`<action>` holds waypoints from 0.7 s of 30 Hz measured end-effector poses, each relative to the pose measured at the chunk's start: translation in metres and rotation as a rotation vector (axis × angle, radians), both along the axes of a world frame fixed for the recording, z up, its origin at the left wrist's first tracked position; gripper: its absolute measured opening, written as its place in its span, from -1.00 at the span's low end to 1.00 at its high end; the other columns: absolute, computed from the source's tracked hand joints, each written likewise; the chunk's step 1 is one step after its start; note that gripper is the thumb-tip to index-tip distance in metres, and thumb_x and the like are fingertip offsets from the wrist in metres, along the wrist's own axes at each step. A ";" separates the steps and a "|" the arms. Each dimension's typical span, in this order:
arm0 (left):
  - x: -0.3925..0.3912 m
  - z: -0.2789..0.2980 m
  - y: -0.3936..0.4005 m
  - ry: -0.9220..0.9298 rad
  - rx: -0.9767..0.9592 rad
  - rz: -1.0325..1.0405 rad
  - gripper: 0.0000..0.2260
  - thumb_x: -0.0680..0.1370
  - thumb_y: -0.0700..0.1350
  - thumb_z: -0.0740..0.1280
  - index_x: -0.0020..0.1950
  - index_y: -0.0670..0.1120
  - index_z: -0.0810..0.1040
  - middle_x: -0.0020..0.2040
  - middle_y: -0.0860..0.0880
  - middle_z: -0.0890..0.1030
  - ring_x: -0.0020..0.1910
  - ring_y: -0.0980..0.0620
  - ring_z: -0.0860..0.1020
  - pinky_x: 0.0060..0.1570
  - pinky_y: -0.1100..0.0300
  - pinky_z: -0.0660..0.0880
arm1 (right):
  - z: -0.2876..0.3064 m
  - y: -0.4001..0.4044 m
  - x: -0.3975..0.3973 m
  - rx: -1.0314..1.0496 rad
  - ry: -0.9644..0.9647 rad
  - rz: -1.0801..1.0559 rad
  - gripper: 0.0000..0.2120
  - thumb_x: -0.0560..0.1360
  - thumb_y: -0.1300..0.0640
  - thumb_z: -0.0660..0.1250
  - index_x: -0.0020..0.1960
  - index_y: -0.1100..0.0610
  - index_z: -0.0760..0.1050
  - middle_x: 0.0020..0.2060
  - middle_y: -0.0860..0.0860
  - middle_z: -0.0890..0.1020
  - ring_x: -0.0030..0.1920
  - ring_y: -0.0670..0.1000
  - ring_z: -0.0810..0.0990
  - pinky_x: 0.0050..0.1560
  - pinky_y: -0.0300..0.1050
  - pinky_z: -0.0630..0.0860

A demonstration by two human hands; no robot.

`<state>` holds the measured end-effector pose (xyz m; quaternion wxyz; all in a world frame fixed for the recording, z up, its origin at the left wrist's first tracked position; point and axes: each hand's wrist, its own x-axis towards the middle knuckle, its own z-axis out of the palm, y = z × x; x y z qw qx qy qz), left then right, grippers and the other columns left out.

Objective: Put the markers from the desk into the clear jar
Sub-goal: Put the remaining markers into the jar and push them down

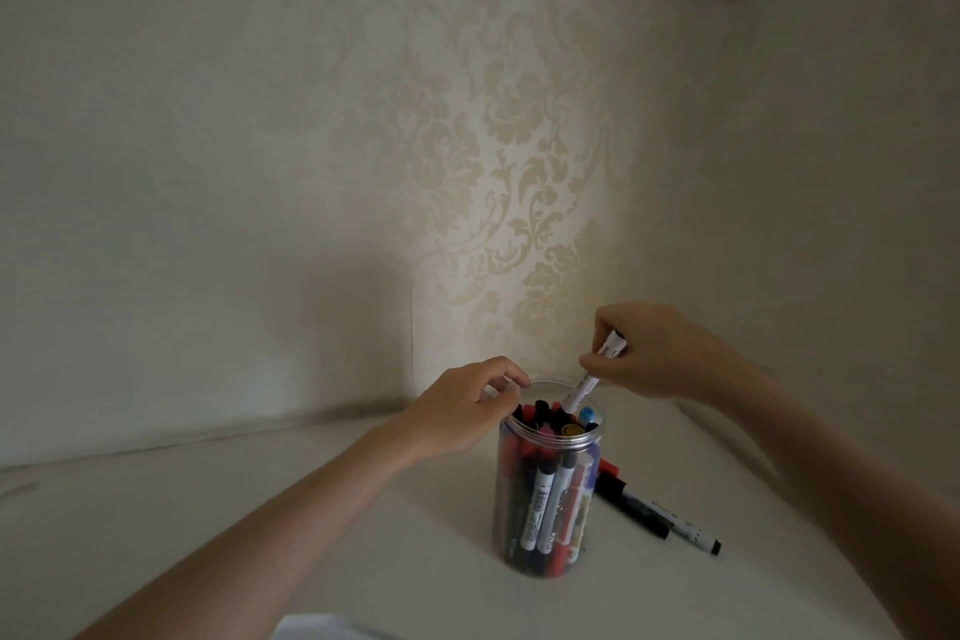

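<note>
**Marker going into a nearly full jar**

Both forearms are reaching in from the bottom corners of the view, crossing a pale desk [208, 525] toward the clear jar [548, 489] standing upright near its middle. The left hand [457, 411] is resting against the jar's upper left side, its fingers curling round the rim and steadying it. The right hand [660, 353] is hovering just above and to the right of the jar's mouth, pinching a white-barrelled marker [592, 374] between thumb and fingertips; the marker is tilting down to the left, and its dark lower end is sitting right at the opening among the caps already inside.

The jar is holding a packed bundle of markers (red, black and white barrels showing through the wall, with a blue cap and a yellowish one visible at the top).

Loose markers [660, 509] are lying on the desk just to the right of the jar's base: a couple of black-and-white ones pointing away to the lower right, and a red-capped one partly hidden behind the jar.

Cream wallpaper [519, 146] with a floral damask pattern is filling the background.
</note>
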<state>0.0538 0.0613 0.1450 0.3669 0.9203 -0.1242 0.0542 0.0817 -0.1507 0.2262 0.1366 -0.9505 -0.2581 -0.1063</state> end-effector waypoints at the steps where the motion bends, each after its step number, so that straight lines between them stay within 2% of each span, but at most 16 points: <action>1: 0.000 -0.001 -0.001 -0.004 -0.003 0.004 -0.79 0.65 0.00 0.17 0.23 0.09 0.52 0.16 0.08 0.57 -0.17 0.23 0.54 -0.17 0.29 0.44 | 0.000 0.003 0.000 -0.031 0.001 0.007 -0.83 0.48 -0.01 0.36 -0.18 0.04 0.43 -0.24 -0.10 0.49 -0.21 -0.06 0.49 -0.30 -0.27 0.35; 3: 0.000 -0.001 -0.002 -0.006 -0.010 0.014 -0.79 0.64 -0.02 0.18 0.23 0.08 0.52 0.15 0.08 0.57 -0.14 0.18 0.57 -0.11 0.24 0.49 | -0.009 0.016 0.003 -0.069 0.044 0.032 -0.84 0.48 0.01 0.37 -0.10 0.06 0.42 -0.16 -0.05 0.53 -0.14 -0.03 0.52 -0.21 -0.24 0.43; 6: -0.001 0.001 -0.003 0.009 -0.043 0.009 -0.79 0.63 0.01 0.20 0.22 0.07 0.52 0.14 0.07 0.59 -0.03 0.11 0.62 0.03 0.12 0.58 | -0.035 0.037 0.011 -0.113 0.142 0.054 -0.71 0.46 -0.04 0.39 0.07 0.10 0.42 0.00 0.07 0.61 -0.08 0.05 0.58 -0.07 -0.11 0.57; 8: -0.003 0.003 -0.003 0.013 -0.055 0.001 -0.77 0.62 0.05 0.21 0.22 0.05 0.54 0.14 0.07 0.60 0.00 0.09 0.62 0.06 0.09 0.59 | -0.043 0.043 0.013 -0.132 0.122 0.036 -0.64 0.49 -0.12 0.33 0.13 0.11 0.46 0.03 0.08 0.62 -0.05 0.07 0.60 -0.02 -0.06 0.59; 10: -0.004 0.004 -0.001 0.012 -0.051 -0.005 -0.76 0.63 0.05 0.21 0.23 0.04 0.55 0.17 0.09 0.59 0.01 0.08 0.62 0.08 0.07 0.59 | -0.038 0.041 0.014 -0.070 0.097 0.024 -0.63 0.54 -0.12 0.24 0.18 0.12 0.53 0.05 0.07 0.64 -0.03 0.06 0.62 0.02 -0.07 0.56; 14: -0.005 0.002 -0.001 0.016 -0.105 0.015 -0.78 0.64 0.01 0.21 0.22 0.05 0.55 0.14 0.12 0.61 0.06 0.10 0.62 0.12 0.05 0.58 | -0.037 0.038 0.011 -0.177 0.050 -0.006 -0.79 0.47 -0.02 0.39 0.06 0.01 0.65 -0.01 -0.01 0.71 -0.06 0.00 0.65 0.05 -0.07 0.59; 17: -0.005 -0.002 -0.004 -0.006 -0.120 0.048 -0.81 0.64 -0.03 0.21 0.19 0.05 0.56 0.12 0.14 0.61 0.06 0.13 0.61 0.14 0.06 0.57 | -0.043 0.041 0.008 -0.237 0.012 -0.071 -0.81 0.40 -0.06 0.46 -0.02 -0.05 0.65 -0.08 -0.06 0.71 -0.10 -0.01 0.66 0.00 -0.04 0.61; 19: -0.006 -0.003 -0.005 -0.030 -0.119 0.059 -0.84 0.64 0.00 0.21 0.14 0.09 0.56 0.12 0.13 0.60 0.03 0.15 0.61 0.11 0.08 0.57 | -0.035 0.026 0.008 -0.013 -0.020 -0.077 -0.75 0.43 -0.14 0.40 -0.02 0.00 0.65 -0.09 -0.14 0.66 -0.13 -0.05 0.65 -0.03 -0.10 0.60; 21: -0.008 -0.004 -0.004 -0.047 -0.121 0.060 -0.87 0.63 0.04 0.21 0.09 0.14 0.54 0.12 0.13 0.59 0.01 0.16 0.61 0.08 0.11 0.56 | -0.030 -0.002 0.005 0.335 -0.100 -0.113 -0.72 0.52 -0.13 0.28 -0.06 0.04 0.64 -0.14 -0.14 0.62 -0.22 -0.09 0.62 -0.19 -0.22 0.54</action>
